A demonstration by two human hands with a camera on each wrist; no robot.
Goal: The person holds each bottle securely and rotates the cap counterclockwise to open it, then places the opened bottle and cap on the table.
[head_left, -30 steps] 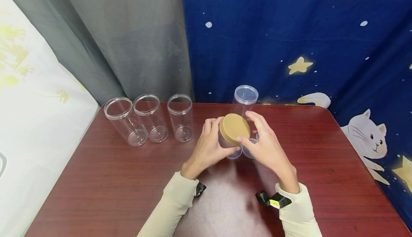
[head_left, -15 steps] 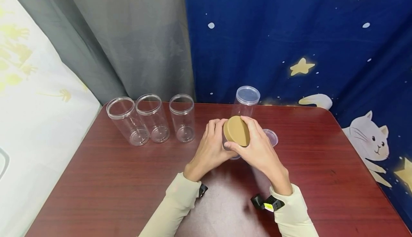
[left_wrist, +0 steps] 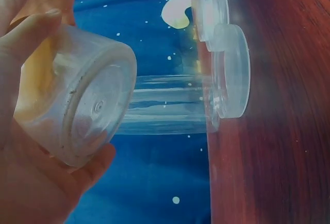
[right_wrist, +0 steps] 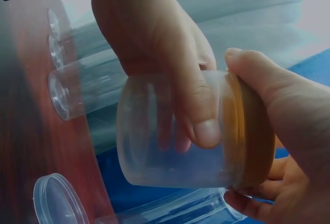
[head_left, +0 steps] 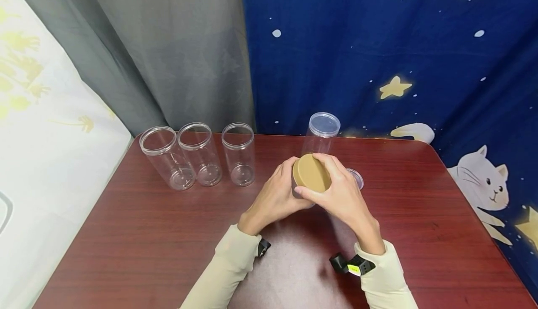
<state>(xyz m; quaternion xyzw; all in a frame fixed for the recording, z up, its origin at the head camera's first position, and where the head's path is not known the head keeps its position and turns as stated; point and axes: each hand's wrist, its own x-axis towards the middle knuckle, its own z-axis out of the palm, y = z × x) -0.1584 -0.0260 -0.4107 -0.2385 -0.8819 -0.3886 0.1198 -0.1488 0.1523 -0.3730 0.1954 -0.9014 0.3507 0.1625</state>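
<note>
A squat clear plastic jar with a golden-tan lid is held up off the table between both hands. My left hand grips the jar's body, thumb on one side and fingers round the other. Over the lid, my right hand curls, gripping its edge with thumb and fingers. The left wrist view shows the jar's round base tilted toward the camera; nothing can be seen inside. Two clear lids, a nearer one and a farther one, lie on the table beyond the jar.
Three tall open clear jars, left, middle and right, stand at the table's back left. Another tall jar, seemingly capped, stands behind the hands. Curtains hang beyond the table's back edge.
My right hand has come in from beside the lid and closed round its edge. The jar has shifted slightly right, and its lid tilts less than half a second ago.
</note>
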